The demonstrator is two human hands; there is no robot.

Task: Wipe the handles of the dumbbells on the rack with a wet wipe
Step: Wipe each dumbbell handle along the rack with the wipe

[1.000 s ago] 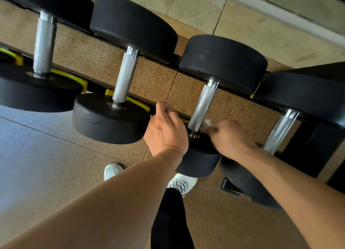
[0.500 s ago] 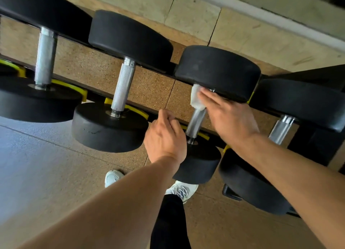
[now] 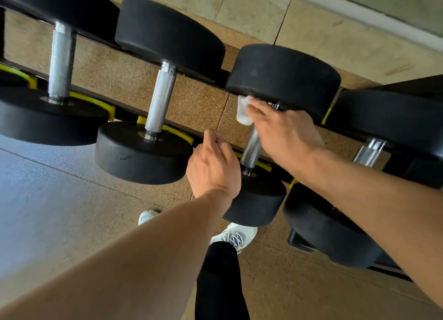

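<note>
The right hand has slid the wet wipe up the third dumbbell's handle to its far end on the rack, fingers wrapped around it, while the left hand stays curled on the rack's front rail, so this handle looks nearly clean.

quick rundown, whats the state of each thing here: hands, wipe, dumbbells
right hand: grips the wipe round the far end of a handle
wipe: bunched, pressed on that handle just below the far head
third dumbbell: racked, handle being wiped, near part bare
left hand: fingers curled over the rack rail
second dumbbell: racked, handle untouched
first dumbbell: racked, untouched
fourth dumbbell: racked, untouched
</note>
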